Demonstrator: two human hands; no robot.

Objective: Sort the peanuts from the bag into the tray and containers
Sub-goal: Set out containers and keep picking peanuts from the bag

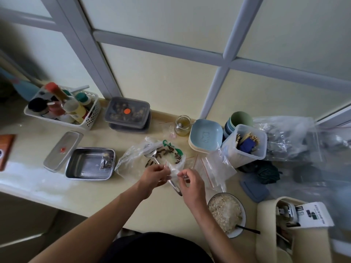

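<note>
At the near middle of the bench, just this side of the open bag: a small clear zip pouch held up by its mouth, pinched on one side by the curled fingers of the left hand and on the other by those of the right hand. Lifted off the bench and drawn from two sides, most likely to part or press the red-striped seal; cannot tell whether anything is inside it. Beyond the hands, the bag spread flat with its mouth wide, the peanuts heaped toward its far right (dark and striped, closer in look to seeds) and a metal spoon lying among them, handle toward the hands, handy for scooping. To the left, just beside the bag, a steel tray set within easy reach, one small filled packet lying against its right wall; the lid parked just beside the tray's left rim, out of the way. To the right, spare empty pouches near the right hand, presumably for later fills. Farther off, two stacked, lidded dark containers at the far edge. Judged early in the sorting: only one packet in the tray, most of the heap in the bag.
</note>
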